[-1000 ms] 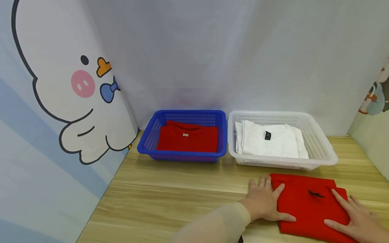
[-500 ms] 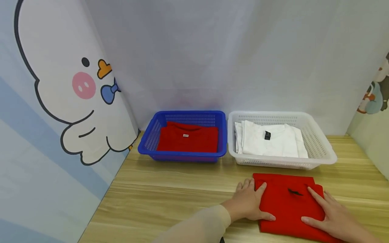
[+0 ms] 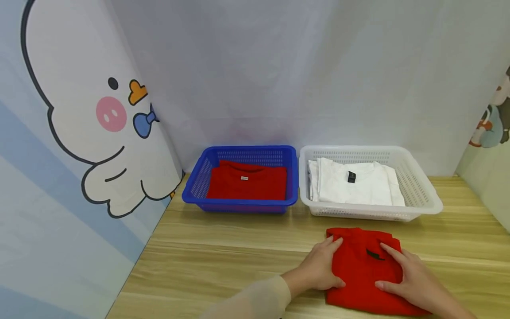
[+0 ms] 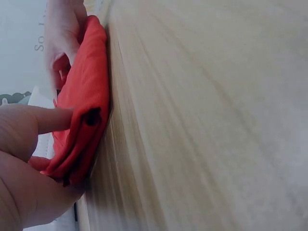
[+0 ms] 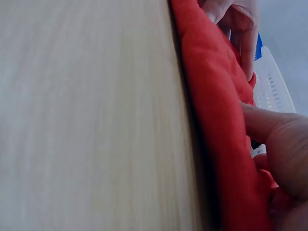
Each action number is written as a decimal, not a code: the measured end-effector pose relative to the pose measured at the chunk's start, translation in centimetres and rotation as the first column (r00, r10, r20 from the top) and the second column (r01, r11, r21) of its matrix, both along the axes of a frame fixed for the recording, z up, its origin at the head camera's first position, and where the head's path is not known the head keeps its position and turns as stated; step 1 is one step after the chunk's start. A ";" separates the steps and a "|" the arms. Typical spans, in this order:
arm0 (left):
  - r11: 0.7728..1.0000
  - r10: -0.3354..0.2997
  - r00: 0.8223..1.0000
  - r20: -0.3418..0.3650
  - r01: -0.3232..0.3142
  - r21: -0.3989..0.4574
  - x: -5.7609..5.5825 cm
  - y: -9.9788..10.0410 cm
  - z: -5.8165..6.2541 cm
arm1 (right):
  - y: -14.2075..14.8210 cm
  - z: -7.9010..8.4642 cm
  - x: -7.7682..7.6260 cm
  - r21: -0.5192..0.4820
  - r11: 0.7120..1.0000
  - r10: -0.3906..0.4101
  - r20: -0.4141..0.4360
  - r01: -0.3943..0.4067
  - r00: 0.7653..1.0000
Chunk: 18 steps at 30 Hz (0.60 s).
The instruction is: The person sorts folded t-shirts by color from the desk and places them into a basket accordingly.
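A folded red T-shirt [image 3: 360,274] with a black neck label lies on the wooden table at the right front, its cloth slightly bunched. At its left edge my left hand [image 3: 318,266] grips it; in the left wrist view the thumb lies on top and the fingers [image 4: 45,199] reach around the folded layers. My right hand [image 3: 414,279] grips the right side, thumb and index finger over the top. Its other fingers are partly hidden by the cloth in the right wrist view, where the thumb [image 5: 264,122] presses the shirt.
Behind the shirt stands a white basket [image 3: 418,177] holding folded white shirts [image 3: 358,188]. Beside it on the left is a blue basket [image 3: 243,205] with a folded red shirt [image 3: 247,188]. A pale curtain [image 3: 279,66] hangs behind both, and a printed cartoon sheet [image 3: 79,88] borders the left.
Both hands and the red T-shirt have shifted left along the table. The shirt has become narrower and more bunched between the hands. The baskets stay put.
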<state>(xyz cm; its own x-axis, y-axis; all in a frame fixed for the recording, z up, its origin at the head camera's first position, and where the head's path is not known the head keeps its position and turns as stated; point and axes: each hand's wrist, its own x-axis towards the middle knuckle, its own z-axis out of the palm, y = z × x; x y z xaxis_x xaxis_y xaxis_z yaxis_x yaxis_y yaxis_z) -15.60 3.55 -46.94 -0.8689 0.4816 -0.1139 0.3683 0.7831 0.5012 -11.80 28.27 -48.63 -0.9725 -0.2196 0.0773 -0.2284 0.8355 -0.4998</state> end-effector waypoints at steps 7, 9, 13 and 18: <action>0.948 0.208 0.964 0.168 -0.241 0.210 0.1 -0.1 0.0 | -0.6 0.4 -0.2 -0.058 0.997 -0.037 0.057 0.040 0.998; 0.901 0.271 0.937 0.218 -0.327 0.286 0.2 -0.3 -0.1 | -0.7 0.4 -0.2 -0.082 0.995 -0.043 0.082 0.050 0.996; 0.837 0.288 0.917 0.276 -0.381 0.393 0.2 -0.7 0.0 | -0.8 0.5 -0.2 -0.120 0.991 -0.055 0.092 0.066 0.994; 0.826 0.212 0.900 0.381 -0.373 0.423 0.0 -1.1 -0.1 | -0.6 0.4 -0.2 -0.148 0.986 -0.066 0.109 0.082 0.992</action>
<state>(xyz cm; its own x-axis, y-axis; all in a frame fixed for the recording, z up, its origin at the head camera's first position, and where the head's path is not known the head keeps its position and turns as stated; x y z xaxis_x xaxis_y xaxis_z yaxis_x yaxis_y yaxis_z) -15.63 2.46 -47.03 -0.9362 0.2732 -0.2213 -0.0737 0.4629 0.8833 -11.98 27.67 -48.19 -0.9901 -0.1404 0.0028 -0.1097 0.7609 -0.6396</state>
